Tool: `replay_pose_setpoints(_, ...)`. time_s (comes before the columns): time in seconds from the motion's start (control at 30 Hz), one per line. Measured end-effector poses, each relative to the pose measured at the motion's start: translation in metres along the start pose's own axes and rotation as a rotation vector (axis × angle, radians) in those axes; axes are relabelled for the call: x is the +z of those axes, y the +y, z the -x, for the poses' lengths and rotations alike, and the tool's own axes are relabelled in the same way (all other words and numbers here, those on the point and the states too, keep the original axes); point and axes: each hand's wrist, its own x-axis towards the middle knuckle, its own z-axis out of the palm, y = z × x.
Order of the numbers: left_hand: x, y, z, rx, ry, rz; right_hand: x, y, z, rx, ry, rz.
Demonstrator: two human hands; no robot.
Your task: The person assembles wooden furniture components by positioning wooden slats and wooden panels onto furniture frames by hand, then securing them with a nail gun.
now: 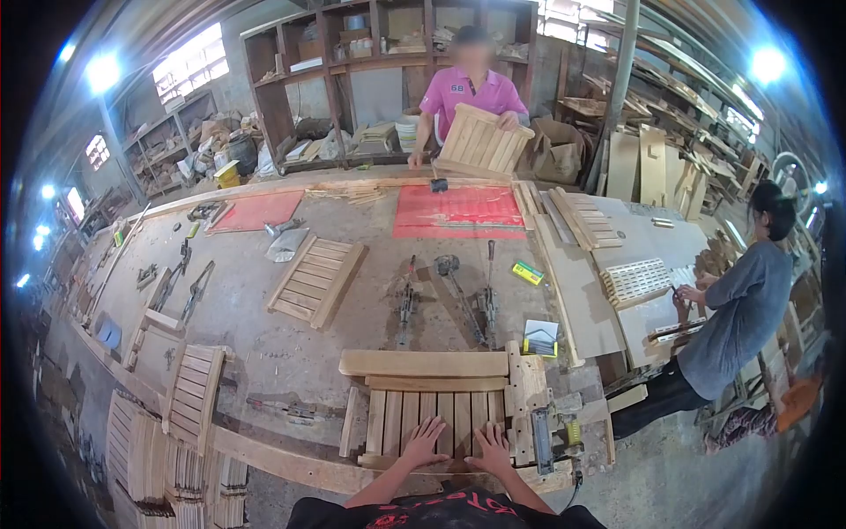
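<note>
A slatted wooden panel (436, 414) lies on the workbench (370, 264) right in front of me, with a thick wooden bar (423, 362) along its far side. My left hand (425, 443) rests palm down on the slats, fingers spread. On the slats further right lies my right hand (490, 450), also flat with its fingers apart. Neither hand holds anything. Just right of the panel stands a wooden block (530, 388) with a metal tool (542, 441) beside it.
Clamps (407, 304), a mallet (447, 264), yellow boxes (528, 272) and another slatted panel (317, 280) lie beyond. Stacked panels (132, 441) stand left. Across the bench a person (476, 93) holds a panel (485, 141); another person (745, 291) works at the right.
</note>
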Motion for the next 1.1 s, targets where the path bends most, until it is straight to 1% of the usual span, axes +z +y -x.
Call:
replay_pose_setpoints(0.1, 0.001, -0.004, 0.002, 0.012, 0.051, 0.11, -0.003, -0.003, 0.001, -0.003, 0.007, 0.009)
replay_pose_setpoints(0.2, 0.013, -0.025, 0.004, -0.086, 0.219, 0.371, -0.003, -0.002, 0.0, -0.01, 0.012, 0.029)
replay_pose_setpoints(0.3, 0.011, -0.038, 0.02, -0.372, 0.457, 0.244, -0.004, -0.003, -0.001, -0.011, 0.021, 0.027)
replay_pose_setpoints(0.4, -0.005, -0.04, 0.036, -0.57, 0.485, 0.081, -0.002, -0.004, 0.0, 0.0, 0.031, 0.022)
replay_pose_setpoints(0.5, -0.003, -0.046, 0.043, -0.676, 0.469, 0.086, 0.001, -0.004, -0.001, -0.002, 0.036, 0.021)
replay_pose_setpoints(0.6, -0.005, -0.047, 0.046, -0.688, 0.473, 0.116, 0.004, -0.004, -0.003, -0.004, 0.027, 0.024)
replay_pose_setpoints(0.7, -0.007, -0.043, 0.039, -0.987, 0.538, 0.15, 0.002, -0.008, -0.004, 0.01, 0.011, 0.017)
replay_pose_setpoints(0.8, -0.013, -0.052, 0.042, -0.979, 0.467, 0.29, -0.005, -0.014, -0.002, 0.015, -0.004, 0.016)
replay_pose_setpoints(0.9, -0.038, -0.048, 0.039, -0.969, 0.371, 0.429, -0.01, -0.009, 0.001, 0.028, 0.0, -0.026)
replay_pose_setpoints(0.93, -0.042, -0.051, 0.038, -0.978, 0.363, 0.41, -0.016, -0.009, 0.0, 0.033, -0.003, -0.036)
replay_pose_setpoints(0.97, -0.044, -0.06, 0.039, -0.998, 0.361, 0.393, -0.021, -0.008, -0.003, 0.029, -0.012, -0.044)
replay_pose_setpoints(1.03, -0.05, -0.087, 0.028, -1.135, 0.298, 0.548, -0.003, 0.013, -0.009, -0.073, 0.071, -0.178)
replay_pose_setpoints(1.1, -0.072, -0.085, 0.029, -1.168, 0.409, 0.486, 0.008, 0.034, -0.018, -0.114, 0.149, -0.308)
